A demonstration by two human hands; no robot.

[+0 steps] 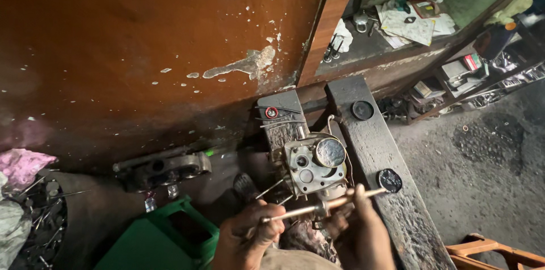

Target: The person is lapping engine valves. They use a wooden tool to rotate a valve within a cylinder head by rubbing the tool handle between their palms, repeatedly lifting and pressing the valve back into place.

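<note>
both hands work close under the camera at a grimy bench: the left hand (250, 235) is curled shut around the near end of a long metal rod (323, 205), while the right hand (359, 230) pinches the same rod further along, fingers closed on it, so the tool lies nearly level and steadied at two points. its far tip rests at a small dark round cap (389, 180) lying on a blackened wooden beam (397, 213). just beyond the hands sits a greasy metal carburettor-like body (313, 165), face up on a second dark block (282, 117), its round bore and ports turned toward the worker, seemingly so they can be reached from above. a red-ringed washer (272, 113) and thin wire pieces lie on that block, kept near the part. another black disc (362, 110) sits further up the beam. to the left lie a green plastic crate (164, 241), a heavy metal casting (164, 169) and a pile of loose scrap (34, 213) against a rust-brown wall (142, 37).
</note>
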